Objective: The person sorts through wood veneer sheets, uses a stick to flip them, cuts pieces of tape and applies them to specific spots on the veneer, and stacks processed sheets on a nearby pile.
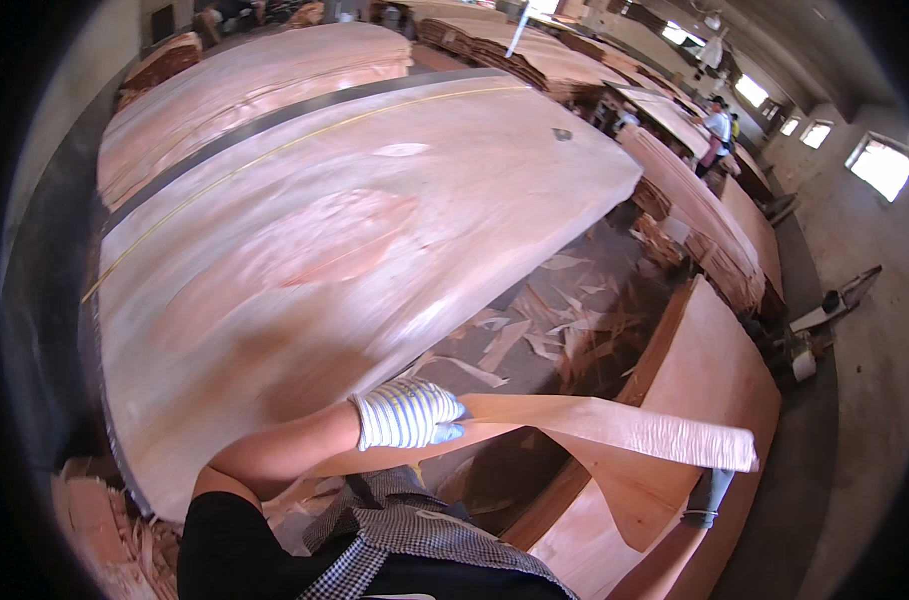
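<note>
A long, thin wood veneer sheet stretches across in front of my body, bent over, with a wavy edge at its right end. My left hand, in a striped glove with blue fingertips, is closed on the sheet near its middle. At its right end my right hand, in a grey glove, grips it from below; the sheet hides part of those fingers. Underneath lies a stack of veneer at my right. On my left a large table-like surface is covered by a broad pale veneer sheet.
A yellow line runs along the far side of the broad sheet. Torn veneer scraps litter the floor between the two stacks. More veneer piles stand beyond, and another person is far off at the right. Scraps are heaped at lower left.
</note>
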Demonstrator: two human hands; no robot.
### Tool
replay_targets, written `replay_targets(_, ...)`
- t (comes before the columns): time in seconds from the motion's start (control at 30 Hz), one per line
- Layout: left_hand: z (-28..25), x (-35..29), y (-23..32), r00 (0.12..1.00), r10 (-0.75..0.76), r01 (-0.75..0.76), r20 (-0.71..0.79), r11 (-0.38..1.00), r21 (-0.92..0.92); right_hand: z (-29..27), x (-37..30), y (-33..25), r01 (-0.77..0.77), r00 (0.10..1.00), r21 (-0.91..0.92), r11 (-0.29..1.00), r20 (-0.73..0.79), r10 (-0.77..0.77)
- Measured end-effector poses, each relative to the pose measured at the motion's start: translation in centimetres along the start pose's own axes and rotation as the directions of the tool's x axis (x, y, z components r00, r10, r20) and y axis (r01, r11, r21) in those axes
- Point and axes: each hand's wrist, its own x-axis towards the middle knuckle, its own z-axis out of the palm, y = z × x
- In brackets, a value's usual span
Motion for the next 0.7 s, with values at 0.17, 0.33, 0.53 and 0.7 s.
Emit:
replay_targets(0.17, -7.2, 14.2, -3.2, 0.963, 0.122, -0.134, 0.24, 0.99, 0.035, -1.1, 6.9, 5.0, -0.082, 0.983, -0.068, 0.994, -0.17, 0.069)
replay_targets(0.33, -8.6, 31.6, -4.8, 0.855, 0.332, -0.373, 0.399, 0.927, 0.028, -3.0, 11.5, 8.5, -0.249, 0.93, -0.141, 0.958, -0.311, 0.196)
replay_targets(0.53, -8.6, 51.7, -6.6, 0.746, 0.357, -0.462, 0.562, 0.885, 0.05, -4.0, 20.9, 18.1, -0.393, 0.868, -0.169, 0.904, -0.393, 0.304)
replay_targets(0.7, -10.5, 67.5, -10.0, 0.81, 0.249, -0.328, 0.531, 0.943, 0.06, -3.4, 37.0, 30.5, -0.415, 0.899, -0.149, 0.898, -0.223, 0.378)
